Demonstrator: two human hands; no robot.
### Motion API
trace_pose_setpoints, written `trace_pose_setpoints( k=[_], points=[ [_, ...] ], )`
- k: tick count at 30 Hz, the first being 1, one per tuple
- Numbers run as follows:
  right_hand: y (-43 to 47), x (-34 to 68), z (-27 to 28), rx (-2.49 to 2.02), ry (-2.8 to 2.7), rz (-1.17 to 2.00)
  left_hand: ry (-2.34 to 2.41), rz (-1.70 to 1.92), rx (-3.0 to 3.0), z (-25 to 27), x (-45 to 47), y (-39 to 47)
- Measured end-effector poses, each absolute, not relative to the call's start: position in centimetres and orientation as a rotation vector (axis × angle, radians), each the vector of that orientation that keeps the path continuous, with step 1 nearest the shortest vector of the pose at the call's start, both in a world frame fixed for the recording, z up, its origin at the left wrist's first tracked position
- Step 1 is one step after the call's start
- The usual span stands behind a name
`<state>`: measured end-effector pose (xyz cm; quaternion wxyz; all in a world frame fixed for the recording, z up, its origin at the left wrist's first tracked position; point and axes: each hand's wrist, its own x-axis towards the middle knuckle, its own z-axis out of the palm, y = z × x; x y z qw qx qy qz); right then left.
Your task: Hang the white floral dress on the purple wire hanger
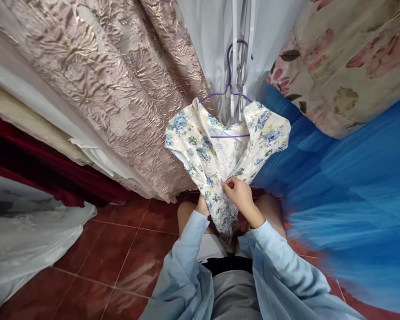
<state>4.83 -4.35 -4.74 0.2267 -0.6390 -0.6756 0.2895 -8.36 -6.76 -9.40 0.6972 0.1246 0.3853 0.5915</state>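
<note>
A white blouse [200, 149] with blue and yellow flowers hangs from a purple wire hanger [229, 66] in front of me. Its V-shaped front is closed from the middle down. My right hand [240, 194] pinches the front just below the neckline, with thumb and forefinger together at the edge; a button there is too small to make out. At the lower left side, my left hand [202, 206] reaches behind the blouse, and the cloth hides its fingers.
Pink and gold brocade [120, 89] drapes on the left beside dark red cloth [53, 164]. Blue tulle [346, 191] and floral fabric [350, 66] hang on the right. White straps [234, 26] dangle by the hanger hook. Red tiles [130, 249] cover the floor.
</note>
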Motion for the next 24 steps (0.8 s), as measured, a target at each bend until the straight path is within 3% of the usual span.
trace_pose_setpoints(
  k=[14,21,24],
  points=[
    [-5.8,6.7,-5.4,-1.726,-1.853,0.916,1.048,1.406,0.701,-11.7,-6.6,-9.1],
    [-6.3,6.8,-5.6,-1.32,-1.3,1.482,1.274,1.513,0.892,-11.9,-6.4,-7.9],
    [-5.1,6.5,-4.3,-1.231,-1.169,1.526,1.293,1.531,0.944,-12.0,-6.2,-7.7]
  ],
)
